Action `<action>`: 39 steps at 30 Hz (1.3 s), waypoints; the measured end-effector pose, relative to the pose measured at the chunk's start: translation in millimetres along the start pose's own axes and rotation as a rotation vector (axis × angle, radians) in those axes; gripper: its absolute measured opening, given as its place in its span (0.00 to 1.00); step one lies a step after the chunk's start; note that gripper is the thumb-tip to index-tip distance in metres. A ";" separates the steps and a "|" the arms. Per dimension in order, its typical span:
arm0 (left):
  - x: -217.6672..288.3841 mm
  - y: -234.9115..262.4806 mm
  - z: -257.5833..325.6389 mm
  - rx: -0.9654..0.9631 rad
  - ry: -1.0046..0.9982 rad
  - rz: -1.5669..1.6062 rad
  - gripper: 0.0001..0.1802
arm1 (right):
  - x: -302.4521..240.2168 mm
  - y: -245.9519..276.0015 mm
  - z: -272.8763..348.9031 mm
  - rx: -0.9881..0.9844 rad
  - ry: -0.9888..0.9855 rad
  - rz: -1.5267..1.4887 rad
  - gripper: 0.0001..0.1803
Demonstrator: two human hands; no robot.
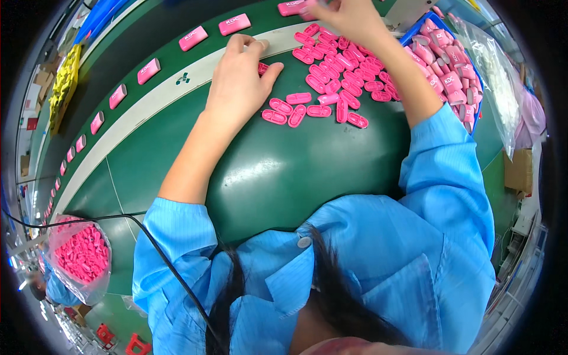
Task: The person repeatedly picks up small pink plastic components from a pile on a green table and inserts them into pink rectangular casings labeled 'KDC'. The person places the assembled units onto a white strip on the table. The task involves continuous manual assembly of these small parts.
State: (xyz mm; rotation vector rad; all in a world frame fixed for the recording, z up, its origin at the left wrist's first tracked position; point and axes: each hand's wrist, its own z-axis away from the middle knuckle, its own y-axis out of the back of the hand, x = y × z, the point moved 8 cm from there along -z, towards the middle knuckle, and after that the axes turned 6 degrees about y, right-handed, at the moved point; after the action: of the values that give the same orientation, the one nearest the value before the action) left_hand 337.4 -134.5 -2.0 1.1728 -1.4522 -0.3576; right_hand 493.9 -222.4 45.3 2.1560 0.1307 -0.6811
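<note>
Hands work over a green table (284,171). The left hand (239,83) lies palm down near the table's far edge, at about 11 o'clock in the view. Its fingers are curled loosely, and the thumb touches a pink piece (262,68) that is mostly hidden under the hand; I cannot tell if the hand really grips it. The right hand (346,16) is at 12 o'clock, at the top rim. Its fingers are closed around a pink case (291,7), but this part is blurred.

A pile of pink shells (337,80) lies on the table between the 2 hands and reaches toward 1 o'clock. A few shells lie apart, just beside the left hand. A blue tray (449,65) with more pink cases is at 2 o'clock, next to a clear bag (497,83).

A row of cases (148,71) lies on the dark belt (136,35), curving from 12 to 9 o'clock. A bag of pink parts (83,254) stands at 8 o'clock.
</note>
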 end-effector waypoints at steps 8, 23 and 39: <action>-6.0 10.3 -12.4 -0.225 -0.087 0.116 0.18 | -6.1 -24.8 33.2 -0.136 -0.311 -0.790 0.13; -35.9 -6.5 -12.4 -0.181 0.423 1.095 0.18 | -10.3 -50.8 54.5 -0.204 -0.563 -0.904 0.19; -17.5 -4.7 -5.8 -0.014 0.336 0.944 0.19 | -6.8 -62.4 58.1 -0.137 -0.567 -1.060 0.15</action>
State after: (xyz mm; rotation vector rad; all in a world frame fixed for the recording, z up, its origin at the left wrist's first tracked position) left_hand 341.4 -120.3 -14.0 0.4029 -1.5202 0.4609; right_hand 443.4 -226.0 -23.6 1.5613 1.0086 -1.7717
